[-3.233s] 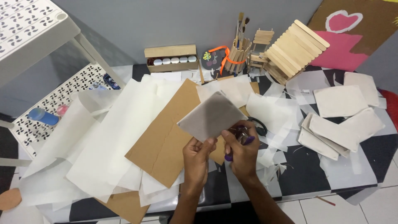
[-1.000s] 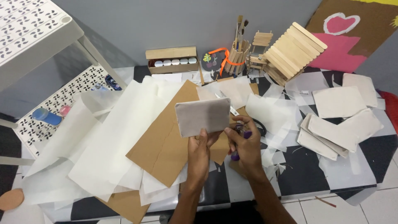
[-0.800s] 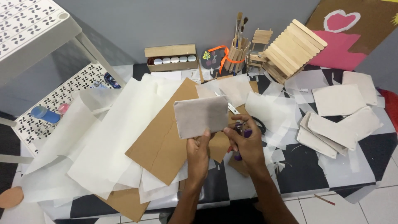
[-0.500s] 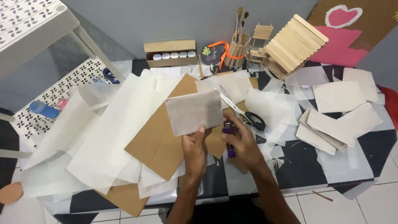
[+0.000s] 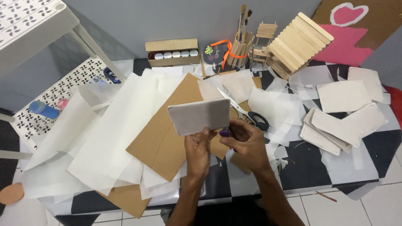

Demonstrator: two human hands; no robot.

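Left hand (image 5: 198, 148) pinches grey card (image 5: 199, 116) at bottom edge, frame centre; card long side runs left-right. Right hand (image 5: 246, 142) just right, gripping small purple thing (image 5: 225, 133).

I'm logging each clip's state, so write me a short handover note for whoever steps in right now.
Left hand: holds up a grey paper-covered card by its lower edge.
Right hand: closed around a small purple object, close behind the card.
Scissors lie on the table just beyond.
Done: a pile of similar covered cards sits to the right.
Left: brown cardboard and white paper sheets lie loose.
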